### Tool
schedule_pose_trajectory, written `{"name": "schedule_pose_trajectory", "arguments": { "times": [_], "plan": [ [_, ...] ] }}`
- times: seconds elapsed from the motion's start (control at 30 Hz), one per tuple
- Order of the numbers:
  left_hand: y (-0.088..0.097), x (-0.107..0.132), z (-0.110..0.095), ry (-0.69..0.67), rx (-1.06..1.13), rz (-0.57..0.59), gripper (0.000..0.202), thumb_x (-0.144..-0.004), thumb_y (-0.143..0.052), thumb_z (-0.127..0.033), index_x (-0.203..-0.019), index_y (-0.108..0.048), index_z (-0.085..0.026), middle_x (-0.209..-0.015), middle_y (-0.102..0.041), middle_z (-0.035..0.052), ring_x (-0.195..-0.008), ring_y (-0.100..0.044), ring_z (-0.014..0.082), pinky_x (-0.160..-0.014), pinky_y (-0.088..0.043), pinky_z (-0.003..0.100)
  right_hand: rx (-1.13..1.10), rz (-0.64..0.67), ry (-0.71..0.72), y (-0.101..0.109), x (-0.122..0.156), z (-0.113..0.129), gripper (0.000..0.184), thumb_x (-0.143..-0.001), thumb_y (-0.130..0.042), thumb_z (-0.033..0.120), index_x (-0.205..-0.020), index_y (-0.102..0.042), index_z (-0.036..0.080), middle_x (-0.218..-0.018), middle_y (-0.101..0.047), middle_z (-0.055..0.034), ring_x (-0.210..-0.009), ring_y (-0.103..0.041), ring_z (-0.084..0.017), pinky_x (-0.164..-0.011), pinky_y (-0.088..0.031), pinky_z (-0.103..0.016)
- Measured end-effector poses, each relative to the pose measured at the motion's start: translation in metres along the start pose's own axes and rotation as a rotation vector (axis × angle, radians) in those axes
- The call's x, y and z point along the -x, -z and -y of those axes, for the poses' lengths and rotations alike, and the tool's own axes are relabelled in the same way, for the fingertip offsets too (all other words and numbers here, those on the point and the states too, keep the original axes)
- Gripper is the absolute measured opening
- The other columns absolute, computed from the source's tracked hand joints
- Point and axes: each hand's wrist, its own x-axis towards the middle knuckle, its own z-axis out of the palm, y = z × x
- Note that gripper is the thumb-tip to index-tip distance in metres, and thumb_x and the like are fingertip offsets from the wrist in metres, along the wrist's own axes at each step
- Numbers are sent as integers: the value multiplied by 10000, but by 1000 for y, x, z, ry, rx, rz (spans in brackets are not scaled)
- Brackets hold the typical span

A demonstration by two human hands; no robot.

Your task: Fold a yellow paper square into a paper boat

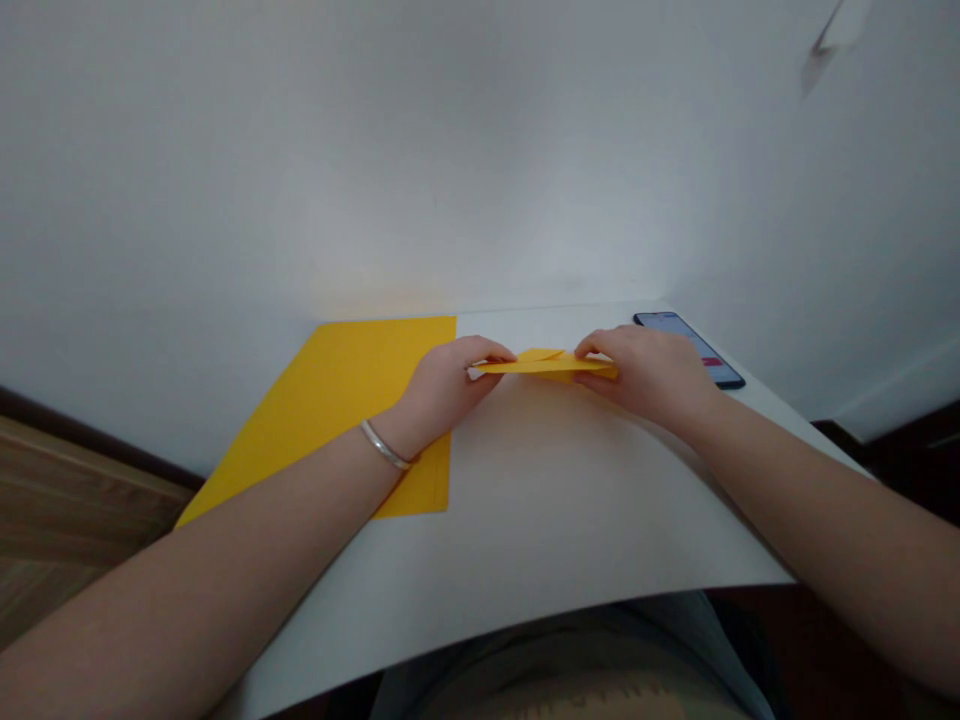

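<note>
A folded piece of yellow paper [541, 366] is held up between both hands, seen nearly edge-on, with a small pointed flap rising from its top. My left hand [454, 385] pinches its left end between thumb and fingers. At the other end, my right hand [645, 370] grips the paper the same way. A silver bangle [385, 446] circles the left wrist. Under the left forearm, a large flat yellow sheet [360, 370] lies on the white table. The fingers partly hide both ends of the folded paper.
Behind the right hand, a phone with a lit screen [731, 380] lies near the right edge of the white table [540, 540]. A pale wall [480, 180] stands directly behind the table. Wooden furniture [67, 510] is at the far left.
</note>
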Motion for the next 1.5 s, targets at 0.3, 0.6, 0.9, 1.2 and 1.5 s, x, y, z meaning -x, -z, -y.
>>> {"name": "schedule_pose_trajectory", "arguments": {
  "times": [0.3, 0.6, 0.9, 1.2, 1.5],
  "plan": [
    [4, 1, 1, -103, -87, 168, 274, -754, -573, -166, -1010, -663, -203, -1040, -705, 40, -968, -643, 202, -856, -507, 346, 142, -14, 91, 1, 1, -3, 174, -817, -496, 188, -885, -653, 215, -893, -711, -61, -835, -605, -211, -541, -293, -294],
    [9, 0, -4, -360, -157, 467, 477, -873, -521, -398, -1304, -527, -195, -1248, -619, 104, -1112, -571, 249, -991, -392, 416, -119, 185, 217, -11, 0, -3, 375, -754, -562, 196, -1127, -592, 216, -1192, -652, -67, -1033, -594, -234, -764, -479, -335],
    [4, 3, -11, -338, -314, 556, 666, -871, -474, -564, -1409, -414, -177, -1448, -437, 125, -1252, -454, 311, -1048, -312, 463, -215, 226, 435, -22, -3, 1, 417, -855, -461, 221, -1243, -604, 166, -1294, -611, -84, -1158, -567, -237, -1003, -425, -401],
    [13, -3, -13, -241, 45, 667, 536, -998, -137, -448, -1347, -489, -244, -1454, -447, 21, -1391, -321, 157, -1147, -219, 339, -243, 231, 514, -13, 1, 4, 394, -836, -513, 245, -1209, -630, 203, -1260, -635, -56, -1109, -581, -232, -976, -446, -389],
    [11, 3, -17, -233, -139, 643, 452, -849, -574, -485, -1203, -572, -204, -1454, -430, 128, -1352, -387, 252, -1130, -225, 441, -116, 315, 339, -3, 1, -8, 302, -768, -574, 220, -1036, -712, 226, -1114, -689, -72, -959, -642, -238, -790, -504, -347]
  ]
}}
